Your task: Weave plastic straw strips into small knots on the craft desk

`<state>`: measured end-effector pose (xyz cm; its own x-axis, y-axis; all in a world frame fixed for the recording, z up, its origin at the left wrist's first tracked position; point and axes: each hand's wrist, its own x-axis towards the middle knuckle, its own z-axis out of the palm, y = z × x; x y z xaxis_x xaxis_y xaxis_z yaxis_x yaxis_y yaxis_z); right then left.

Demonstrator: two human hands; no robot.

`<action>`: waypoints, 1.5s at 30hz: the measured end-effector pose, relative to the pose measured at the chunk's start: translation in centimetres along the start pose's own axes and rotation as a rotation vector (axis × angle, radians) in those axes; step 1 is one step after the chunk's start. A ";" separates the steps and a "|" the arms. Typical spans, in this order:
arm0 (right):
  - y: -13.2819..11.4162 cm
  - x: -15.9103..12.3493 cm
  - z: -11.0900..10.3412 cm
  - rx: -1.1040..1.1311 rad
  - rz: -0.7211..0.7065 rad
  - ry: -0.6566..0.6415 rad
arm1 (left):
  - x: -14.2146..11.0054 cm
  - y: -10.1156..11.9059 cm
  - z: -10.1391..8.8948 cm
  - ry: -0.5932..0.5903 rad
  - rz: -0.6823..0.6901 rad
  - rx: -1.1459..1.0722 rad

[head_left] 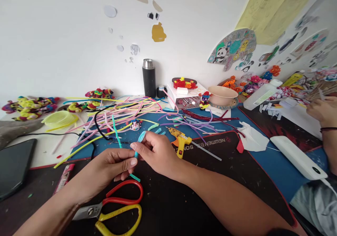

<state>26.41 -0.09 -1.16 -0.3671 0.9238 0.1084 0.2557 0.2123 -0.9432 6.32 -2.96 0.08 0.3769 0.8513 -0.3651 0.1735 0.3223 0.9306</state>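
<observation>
Pinched between the fingertips of both hands is a short light-blue pipe cleaner piece point(141, 136), its fuzzy upper end standing above my right thumb. My right hand point(160, 153) is closed on its upper part. Lower down, my left hand point(116, 164) grips it between thumb and fingers. A longer teal pipe cleaner point(116, 130) runs behind my left hand, and a teal end shows below the fingers; whether the hand holds it too I cannot tell. Scissors point(122, 197) with one red and one yellow handle lie just under my hands, partly covered by my left forearm.
A yellow hot glue gun point(181, 141) lies right of my hands. Behind spreads a pile of pink, yellow and purple pipe cleaners point(126, 111). A black flask point(149, 78) stands by the wall. A tablet point(15, 165) lies left; another person's hand point(323, 113) is at right.
</observation>
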 end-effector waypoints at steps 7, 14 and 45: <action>0.3 -0.1 0.3 0.001 -0.005 -0.042 | -0.2 0.9 1.0 0.070 0.089 0.229; 0.8 0.1 0.3 0.220 0.082 -0.057 | -0.1 1.1 1.6 0.116 0.133 0.197; 1.6 0.9 -0.1 0.141 0.024 0.073 | 0.7 -0.2 1.4 0.253 0.239 0.096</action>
<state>26.59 1.08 -2.59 -0.2953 0.9498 0.1035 0.1336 0.1483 -0.9799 7.80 -2.95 -0.39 0.1820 0.9773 -0.1081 0.1972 0.0714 0.9778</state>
